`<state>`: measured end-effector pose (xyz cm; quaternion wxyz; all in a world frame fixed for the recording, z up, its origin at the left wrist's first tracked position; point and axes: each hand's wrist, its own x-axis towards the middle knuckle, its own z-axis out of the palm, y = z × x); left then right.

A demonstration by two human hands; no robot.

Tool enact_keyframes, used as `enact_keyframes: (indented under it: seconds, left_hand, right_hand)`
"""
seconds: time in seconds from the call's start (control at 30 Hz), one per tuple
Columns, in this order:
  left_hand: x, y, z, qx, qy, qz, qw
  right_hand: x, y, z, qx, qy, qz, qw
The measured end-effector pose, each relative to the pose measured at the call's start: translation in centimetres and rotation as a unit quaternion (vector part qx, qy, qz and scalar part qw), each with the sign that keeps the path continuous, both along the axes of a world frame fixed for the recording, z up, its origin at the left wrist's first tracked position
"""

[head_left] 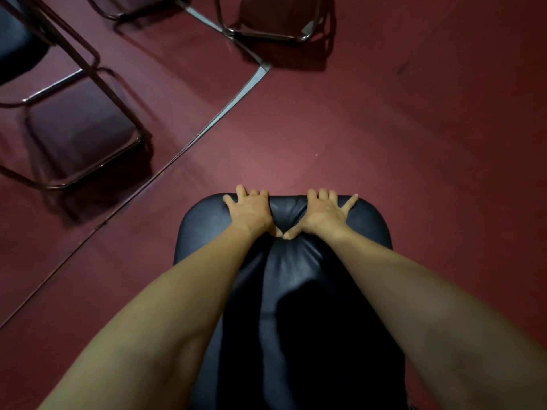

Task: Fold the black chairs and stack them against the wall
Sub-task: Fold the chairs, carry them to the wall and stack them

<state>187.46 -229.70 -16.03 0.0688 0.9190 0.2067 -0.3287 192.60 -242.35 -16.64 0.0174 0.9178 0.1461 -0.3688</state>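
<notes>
1. The left hand point(248, 210) and right hand point(325, 213) are pressed flat, fingers spread, on the far edge of the near chair point(284, 276).
2. This chair is judged not yet folded.
3. Other chairs point(77, 125) are seen standing unfolded on the floor point(384, 128); no stack or wall is shown.

Four chairs in all: one black padded chair point(296, 276) near, three metal-framed ones far: left chair point(17, 42), middle chair point(117, 16), right chair point(266, 36). Two hands: left hand point(250, 210), right hand point(324, 213).
</notes>
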Motion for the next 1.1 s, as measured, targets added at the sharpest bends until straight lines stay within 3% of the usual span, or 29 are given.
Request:
enact_keyframes:
  seconds: [0.43,0.63,1.1]
  left_hand:
    - [-0.2,1.9,1.7,-0.094,0.054,-0.011,0.994]
    - [-4.4,0.1,7.2,-0.054,0.079,-0.038,0.995]
    - [-12.8,-3.3,21.3,-0.094,0.046,-0.005,0.995]
  right_hand:
    - [0.0,-1.4,2.3,0.033,0.02,0.065,0.997]
    - [-5.0,-3.1,7.3,0.048,-0.011,0.074,0.996]
    - [-12.8,-6.1,21.1,0.049,0.022,0.08,0.995]
